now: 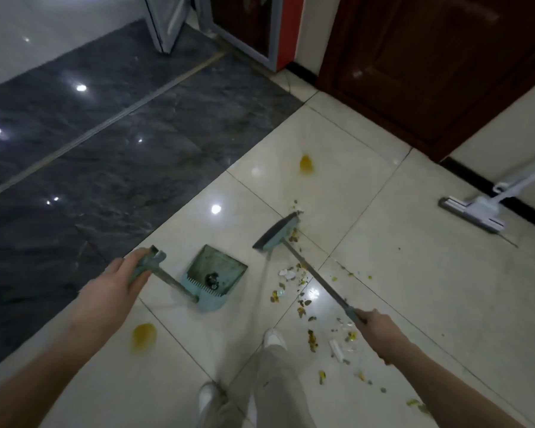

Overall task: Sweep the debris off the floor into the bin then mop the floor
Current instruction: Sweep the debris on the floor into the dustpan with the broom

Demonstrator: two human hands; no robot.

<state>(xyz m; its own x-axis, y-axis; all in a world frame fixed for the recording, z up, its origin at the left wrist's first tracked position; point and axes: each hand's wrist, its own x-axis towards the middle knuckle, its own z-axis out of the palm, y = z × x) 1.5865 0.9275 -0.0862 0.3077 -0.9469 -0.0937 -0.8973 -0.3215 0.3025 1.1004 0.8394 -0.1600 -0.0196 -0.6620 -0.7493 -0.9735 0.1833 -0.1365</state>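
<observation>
My left hand (122, 278) grips the handle of a teal long-handled dustpan (220, 273) that rests on the cream tiles, with a small dark clump inside it. My right hand (376, 327) grips the handle end of a teal broom (278, 231); its head sits on the floor to the right of the dustpan. Debris (303, 299) of yellow, grey and white bits lies scattered under and beside the broom handle, trailing toward the lower right. Two yellow spills mark the tiles: a far spill (305, 164) and a near spill (143, 335).
A white flat mop (476, 210) leans against the right wall by the black skirting. A dark wooden door (430, 63) stands at the back right. Dark glossy tiles (105, 143) cover the left. My white shoes (274, 338) stand between dustpan and debris.
</observation>
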